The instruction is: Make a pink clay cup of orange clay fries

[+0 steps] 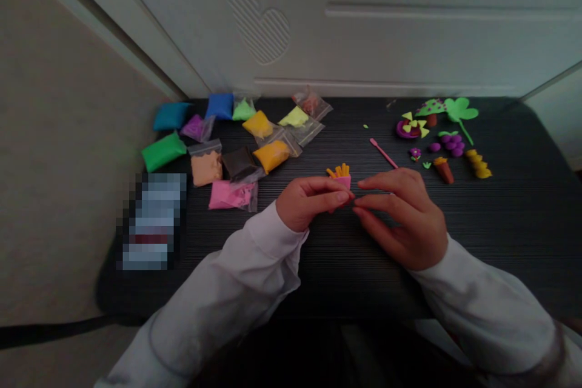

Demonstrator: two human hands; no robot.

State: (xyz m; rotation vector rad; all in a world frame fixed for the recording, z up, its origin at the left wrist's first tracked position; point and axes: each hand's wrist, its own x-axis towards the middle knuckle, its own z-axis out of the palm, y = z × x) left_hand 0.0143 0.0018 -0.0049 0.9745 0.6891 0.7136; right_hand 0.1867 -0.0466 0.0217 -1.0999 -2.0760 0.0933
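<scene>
In the head view, my left hand (pixel 305 200) is closed, with thumb and index finger pressed together. Whatever the pinch holds is too small or too hidden to name. Behind those fingers shows a pink box of clay fries (pixel 339 180), orange-yellow sticks standing out of its top; I cannot tell whether it is held or resting on the table. My right hand (pixel 404 218) comes in from the right, its fingers apart and its fingertips right by the left ones. Beyond it lies a thin pink modelling tool (pixel 382 152), its lower end hidden by the hand.
Bags of coloured clay, such as a pink one (pixel 231 194) and a green one (pixel 163 151), cover the black table's (pixel 273 267) left side. A blurred phone (pixel 154 221) lies there too. At right are clay pieces, including purple grapes (pixel 452 144) and a yellow piece (pixel 478 163).
</scene>
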